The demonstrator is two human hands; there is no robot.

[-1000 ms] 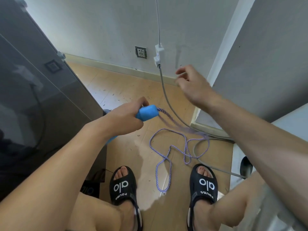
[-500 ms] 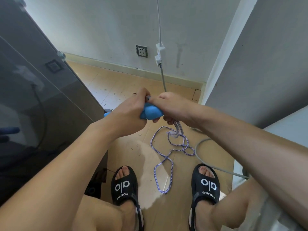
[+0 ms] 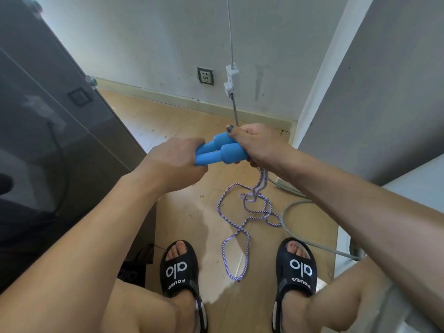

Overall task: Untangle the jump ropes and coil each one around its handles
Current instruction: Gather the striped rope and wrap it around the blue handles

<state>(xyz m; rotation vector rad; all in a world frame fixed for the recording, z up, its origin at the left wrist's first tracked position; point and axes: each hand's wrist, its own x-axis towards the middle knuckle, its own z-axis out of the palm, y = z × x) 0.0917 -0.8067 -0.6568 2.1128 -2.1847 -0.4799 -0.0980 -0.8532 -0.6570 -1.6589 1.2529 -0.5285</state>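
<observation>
Two blue jump-rope handles (image 3: 221, 151) lie side by side, held between both hands. My left hand (image 3: 177, 162) grips their narrow ends. My right hand (image 3: 257, 145) is closed over their thick ends, where the rope comes out. The purple-and-white braided rope (image 3: 249, 212) hangs from under my right hand and lies in loose tangled loops on the wooden floor between my feet.
A grey cable (image 3: 298, 207) runs down from a white wall box (image 3: 230, 79) and curls over the floor beside the rope. A dark cabinet (image 3: 48, 131) stands at the left, a grey wall (image 3: 384, 92) at the right. My black sandals (image 3: 179, 267) flank the rope.
My right hand came down from up by the wall and closed on the thick ends of the handles. Both handles now show side by side, and the rope loops have shifted.
</observation>
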